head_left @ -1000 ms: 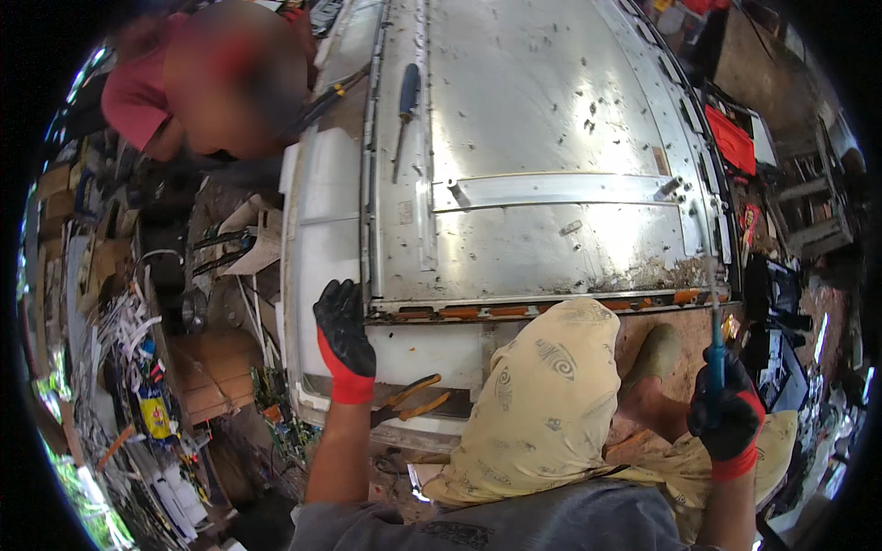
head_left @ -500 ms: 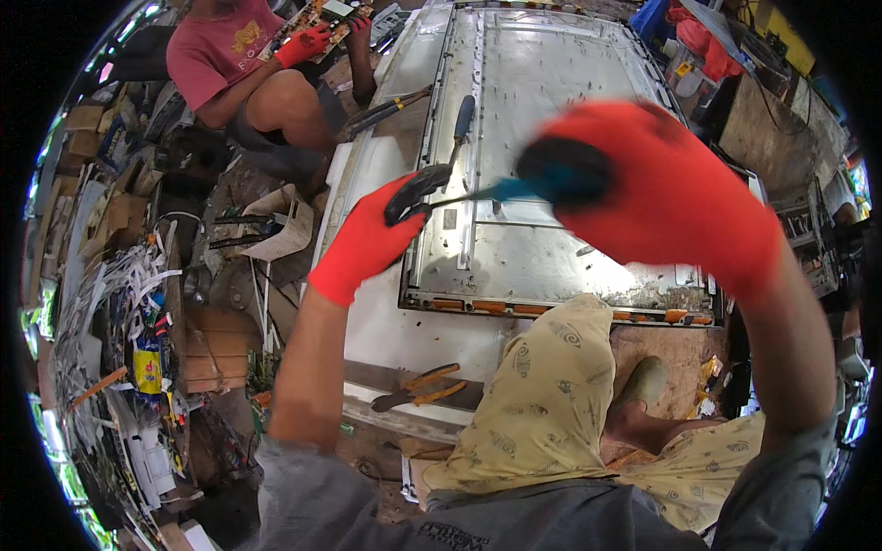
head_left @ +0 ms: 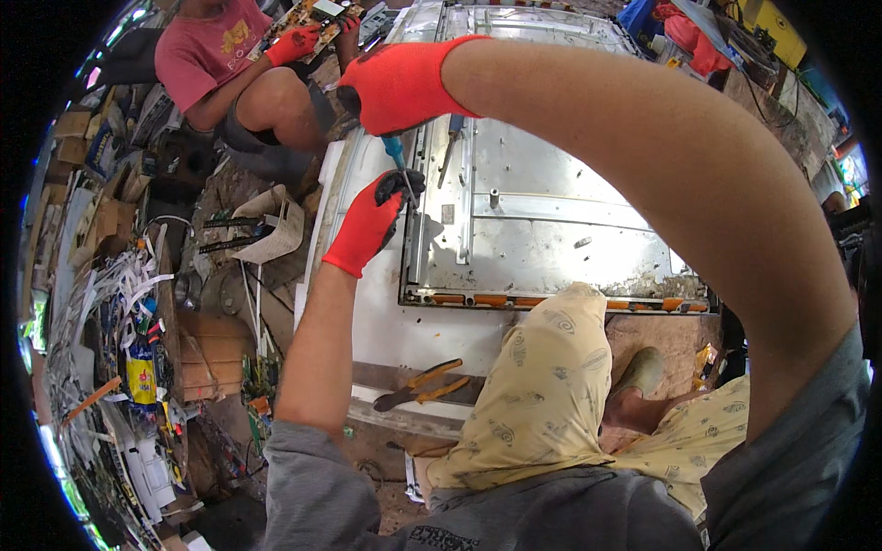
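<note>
My right hand (head_left: 404, 87), in a red glove with dark fingers, is wrapped around the teal handle of a screwdriver (head_left: 393, 150). Its thin shaft slants down to the left border of a large metal panel (head_left: 551, 170). Close against the shaft, my left hand (head_left: 372, 220), gloved the same way, has its fingers curled together; what they hold is hidden. A second screwdriver (head_left: 450, 151) with a dark blue handle lies on the panel, partly covered by my right wrist. Pliers (head_left: 423, 384) with orange grips rest near my knee.
At the far left a person (head_left: 266, 101) in red gloves handles a circuit board (head_left: 308, 26). Scrap strips and wires (head_left: 129, 303) pile up at left, near a bent carton (head_left: 276, 225). A wooden board (head_left: 767, 115) leans at right. Orange pieces (head_left: 514, 300) line the panel's near edge.
My right hand has swung left across the panel with the teal screwdriver, whose shaft now points steeply down. My left hand has shifted slightly, staying near the panel's left border.
</note>
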Action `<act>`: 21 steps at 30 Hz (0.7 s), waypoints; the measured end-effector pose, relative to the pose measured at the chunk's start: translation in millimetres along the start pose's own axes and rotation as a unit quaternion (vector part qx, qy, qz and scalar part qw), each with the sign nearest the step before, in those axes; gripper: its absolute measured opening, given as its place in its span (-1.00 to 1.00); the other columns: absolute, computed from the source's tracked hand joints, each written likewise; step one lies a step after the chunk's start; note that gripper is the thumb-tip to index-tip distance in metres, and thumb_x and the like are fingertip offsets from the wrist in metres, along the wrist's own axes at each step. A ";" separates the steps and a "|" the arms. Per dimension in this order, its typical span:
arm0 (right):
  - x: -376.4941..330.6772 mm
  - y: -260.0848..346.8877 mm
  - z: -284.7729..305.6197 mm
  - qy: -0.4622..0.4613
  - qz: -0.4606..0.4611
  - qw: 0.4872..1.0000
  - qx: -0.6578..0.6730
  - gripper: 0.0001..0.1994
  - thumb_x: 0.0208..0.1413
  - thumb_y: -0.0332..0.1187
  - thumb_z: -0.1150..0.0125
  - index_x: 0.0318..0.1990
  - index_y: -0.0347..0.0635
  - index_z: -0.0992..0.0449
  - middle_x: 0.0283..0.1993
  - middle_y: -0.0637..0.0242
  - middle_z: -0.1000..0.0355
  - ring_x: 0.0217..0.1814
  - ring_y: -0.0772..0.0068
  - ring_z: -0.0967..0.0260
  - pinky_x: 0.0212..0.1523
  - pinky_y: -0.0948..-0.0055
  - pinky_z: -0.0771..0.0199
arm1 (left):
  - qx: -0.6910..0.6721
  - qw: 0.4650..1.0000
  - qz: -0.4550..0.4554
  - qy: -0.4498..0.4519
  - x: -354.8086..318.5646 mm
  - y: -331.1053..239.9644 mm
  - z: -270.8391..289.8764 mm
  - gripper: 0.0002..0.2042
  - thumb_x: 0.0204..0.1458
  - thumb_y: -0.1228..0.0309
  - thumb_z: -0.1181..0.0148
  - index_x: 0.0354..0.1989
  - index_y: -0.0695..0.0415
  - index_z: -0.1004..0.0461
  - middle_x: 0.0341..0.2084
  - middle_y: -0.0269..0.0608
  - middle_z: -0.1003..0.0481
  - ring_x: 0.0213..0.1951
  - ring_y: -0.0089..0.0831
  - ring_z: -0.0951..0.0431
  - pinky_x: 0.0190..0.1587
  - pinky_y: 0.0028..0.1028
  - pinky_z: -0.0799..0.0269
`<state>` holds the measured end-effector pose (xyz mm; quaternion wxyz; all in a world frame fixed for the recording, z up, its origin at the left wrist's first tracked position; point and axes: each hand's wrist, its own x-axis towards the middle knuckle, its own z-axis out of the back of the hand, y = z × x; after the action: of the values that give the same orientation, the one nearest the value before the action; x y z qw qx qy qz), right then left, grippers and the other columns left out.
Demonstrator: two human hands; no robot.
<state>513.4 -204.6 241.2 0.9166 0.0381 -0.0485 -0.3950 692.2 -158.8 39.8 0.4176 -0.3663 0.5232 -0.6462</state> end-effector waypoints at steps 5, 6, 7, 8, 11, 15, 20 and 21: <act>-0.1 3.5 -15.6 0.001 -0.008 1.000 -0.011 -0.63 -0.06 -0.32 -0.19 -0.06 -0.21 -0.60 -0.04 0.02 -0.60 0.06 -0.09 -0.56 0.07 0.06 -0.56 | 0.017 0.999 -0.004 -0.029 -2.6 13.0 -3.5 -0.70 0.30 0.56 0.06 0.10 0.23 -0.54 -0.07 -0.25 -0.61 -0.04 -0.51 -0.53 0.12 -0.47 -0.41; -1.2 4.5 -18.2 0.000 -0.009 1.000 -0.008 -0.63 -0.05 -0.32 -0.18 -0.05 -0.21 -0.60 -0.04 0.01 -0.60 0.06 -0.08 -0.56 0.08 0.06 -0.56 | 0.015 0.999 -0.001 -0.031 -3.7 15.0 -4.7 -0.70 0.30 0.56 0.07 0.10 0.23 -0.54 -0.06 -0.25 -0.61 -0.05 -0.51 -0.53 0.11 -0.47 -0.41; -2.1 5.4 -20.3 0.000 -0.011 1.000 -0.005 -0.63 -0.05 -0.32 -0.18 -0.05 -0.21 -0.59 -0.03 0.01 -0.60 0.07 -0.08 -0.56 0.08 0.06 -0.56 | 0.015 0.999 -0.001 -0.035 -4.6 16.4 -5.5 -0.70 0.30 0.56 0.07 0.10 0.23 -0.54 -0.06 -0.25 -0.61 -0.05 -0.52 -0.53 0.11 -0.48 -0.41; -2.7 6.1 -21.9 -0.004 -0.012 1.000 -0.001 -0.63 -0.05 -0.33 -0.18 -0.04 -0.21 -0.59 -0.03 0.01 -0.60 0.07 -0.08 -0.56 0.08 0.06 -0.56 | 0.005 0.999 0.002 -0.036 -5.1 17.3 -5.7 -0.70 0.30 0.56 0.07 0.10 0.23 -0.54 -0.06 -0.25 -0.61 -0.06 -0.52 -0.53 0.10 -0.48 -0.41; -2.3 7.2 -24.2 -0.015 -0.012 1.000 0.002 -0.62 -0.05 -0.33 -0.18 -0.04 -0.21 -0.59 -0.04 0.01 -0.60 0.07 -0.08 -0.56 0.09 0.07 -0.56 | 0.004 0.999 0.009 -0.036 -5.5 18.0 -5.2 -0.70 0.32 0.55 0.06 0.12 0.24 -0.53 -0.03 -0.23 -0.61 -0.01 -0.50 -0.53 0.15 -0.47 -0.40; 1.2 8.2 -24.7 -0.002 -0.019 1.000 -0.009 -0.61 -0.06 -0.33 -0.19 -0.03 -0.20 -0.59 -0.04 0.01 -0.60 0.06 -0.08 -0.56 0.08 0.07 -0.56 | 0.019 0.999 0.015 -0.026 -5.1 18.7 -2.8 -0.71 0.37 0.52 0.04 0.16 0.26 -0.51 0.05 -0.20 -0.59 0.10 -0.47 -0.54 0.27 -0.44 -0.37; 0.6 10.8 -22.1 0.010 -0.023 1.000 -0.015 -0.60 -0.06 -0.33 -0.19 -0.02 -0.23 -0.59 -0.02 -0.01 -0.59 0.06 -0.09 -0.57 0.09 0.07 -0.56 | 0.016 1.000 0.008 -0.020 -5.5 23.2 -2.3 -0.71 0.38 0.52 0.06 0.16 0.27 -0.51 0.04 -0.19 -0.59 0.10 -0.46 -0.54 0.27 -0.43 -0.37; -0.2 11.5 -20.6 0.015 -0.016 1.000 -0.017 -0.59 -0.06 -0.32 -0.19 -0.01 -0.24 -0.59 -0.02 -0.02 -0.59 0.06 -0.09 -0.57 0.09 0.07 -0.56 | 0.018 1.000 0.007 -0.020 -5.8 23.8 -2.6 -0.71 0.38 0.52 0.06 0.16 0.27 -0.51 0.03 -0.18 -0.59 0.10 -0.46 -0.54 0.27 -0.43 -0.37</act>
<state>524.1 -196.0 221.9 0.9113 0.0291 -0.0278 -0.4098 695.8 -155.0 15.8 0.4388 -0.3680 0.5056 -0.6452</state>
